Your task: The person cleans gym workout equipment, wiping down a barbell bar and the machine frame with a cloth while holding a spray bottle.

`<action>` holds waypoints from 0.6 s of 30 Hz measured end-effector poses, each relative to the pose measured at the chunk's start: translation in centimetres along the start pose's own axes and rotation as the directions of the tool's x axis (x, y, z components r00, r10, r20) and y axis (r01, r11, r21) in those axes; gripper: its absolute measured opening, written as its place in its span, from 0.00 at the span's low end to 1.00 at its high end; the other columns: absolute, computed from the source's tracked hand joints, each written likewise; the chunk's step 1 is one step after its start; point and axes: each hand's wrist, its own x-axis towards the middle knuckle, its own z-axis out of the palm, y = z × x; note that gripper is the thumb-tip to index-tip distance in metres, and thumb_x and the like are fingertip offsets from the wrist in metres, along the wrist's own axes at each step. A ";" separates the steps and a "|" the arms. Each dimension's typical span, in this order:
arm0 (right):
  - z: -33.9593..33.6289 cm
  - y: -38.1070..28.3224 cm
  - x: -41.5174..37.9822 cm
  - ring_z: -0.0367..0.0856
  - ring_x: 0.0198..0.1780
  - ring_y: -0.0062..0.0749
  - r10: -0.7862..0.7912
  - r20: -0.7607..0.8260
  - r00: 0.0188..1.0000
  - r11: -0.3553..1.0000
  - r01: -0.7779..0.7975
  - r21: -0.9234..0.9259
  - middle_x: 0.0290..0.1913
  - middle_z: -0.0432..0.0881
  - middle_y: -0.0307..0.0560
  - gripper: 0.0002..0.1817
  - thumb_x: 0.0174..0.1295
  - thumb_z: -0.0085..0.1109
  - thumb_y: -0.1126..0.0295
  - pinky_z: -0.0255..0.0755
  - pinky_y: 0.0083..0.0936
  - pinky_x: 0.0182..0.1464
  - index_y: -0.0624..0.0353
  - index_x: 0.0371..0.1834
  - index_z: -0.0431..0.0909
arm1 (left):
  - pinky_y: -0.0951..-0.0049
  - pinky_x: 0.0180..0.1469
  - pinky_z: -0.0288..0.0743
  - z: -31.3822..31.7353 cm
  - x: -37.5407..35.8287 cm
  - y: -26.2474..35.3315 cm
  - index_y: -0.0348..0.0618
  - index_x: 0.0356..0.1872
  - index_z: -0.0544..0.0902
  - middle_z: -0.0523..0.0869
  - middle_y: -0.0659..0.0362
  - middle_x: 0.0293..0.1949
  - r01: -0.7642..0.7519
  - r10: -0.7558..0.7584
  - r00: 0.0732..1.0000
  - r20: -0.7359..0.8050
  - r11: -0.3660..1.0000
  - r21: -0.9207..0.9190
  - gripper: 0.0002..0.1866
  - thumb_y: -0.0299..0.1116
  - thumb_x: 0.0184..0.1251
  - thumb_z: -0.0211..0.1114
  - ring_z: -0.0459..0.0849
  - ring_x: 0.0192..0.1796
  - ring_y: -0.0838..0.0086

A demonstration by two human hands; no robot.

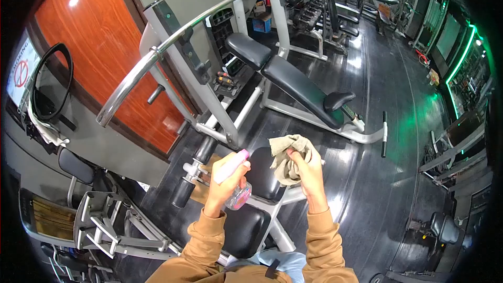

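Observation:
A small clear spray bottle (240, 196) with a pink and white top is gripped in my left hand (226, 181), its head pointing up and to the right. My right hand (308, 173) clutches a crumpled beige cloth (285, 158), thumb pressed into its folds. The two hands are apart, held up in front of my body. Below and between them lie the black pads of a bench, one nearer me (245, 233) and one farther off (267, 173).
Ahead stands an inclined black bench (301, 86) under a chrome bar (209, 18) on a grey rack. Foam rollers (183, 193) are at the left. A dumbbell rack (309, 8) stands farther back, and another machine (102, 225) at lower left.

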 end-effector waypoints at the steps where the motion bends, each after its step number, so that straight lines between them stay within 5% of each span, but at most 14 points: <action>1: 0.2 -0.1 0.3 0.83 0.50 0.21 0.000 0.006 1.000 1.000 0.000 0.000 0.50 0.86 0.40 0.15 0.67 0.62 0.78 0.75 0.22 0.57 0.64 0.57 0.79 | 0.78 0.25 0.71 -0.1 0.2 -0.1 0.34 0.36 0.82 0.82 0.61 0.27 -0.003 0.003 1.000 -0.005 1.000 0.000 0.06 0.27 0.71 0.67 0.78 0.21 0.82; 10: -1.2 -0.7 1.1 0.82 0.54 0.22 -0.005 0.060 0.998 1.000 0.005 -0.003 0.53 0.84 0.41 0.16 0.70 0.60 0.76 0.74 0.23 0.60 0.63 0.60 0.77 | 0.78 0.24 0.71 0.7 0.9 -1.7 0.32 0.38 0.82 0.82 0.60 0.28 -0.018 0.018 0.999 -0.036 1.000 -0.011 0.07 0.27 0.72 0.67 0.78 0.20 0.81; 15: -4.3 0.2 1.8 0.82 0.53 0.22 0.066 0.161 0.985 0.997 -0.072 0.032 0.52 0.84 0.40 0.17 0.70 0.61 0.75 0.74 0.22 0.59 0.63 0.61 0.77 | 0.78 0.24 0.71 3.0 0.3 -2.0 0.31 0.44 0.83 0.83 0.58 0.30 -0.017 0.004 0.990 -0.143 0.996 -0.088 0.08 0.27 0.72 0.67 0.79 0.21 0.80; 18: -6.0 1.5 3.3 0.81 0.55 0.23 0.143 0.193 0.971 0.984 -0.161 0.082 0.54 0.83 0.41 0.18 0.70 0.62 0.73 0.74 0.23 0.59 0.62 0.62 0.76 | 0.77 0.23 0.71 4.9 -0.3 -1.8 0.31 0.39 0.82 0.82 0.59 0.27 -0.064 0.050 0.964 -0.260 0.997 -0.044 0.06 0.27 0.72 0.66 0.79 0.19 0.79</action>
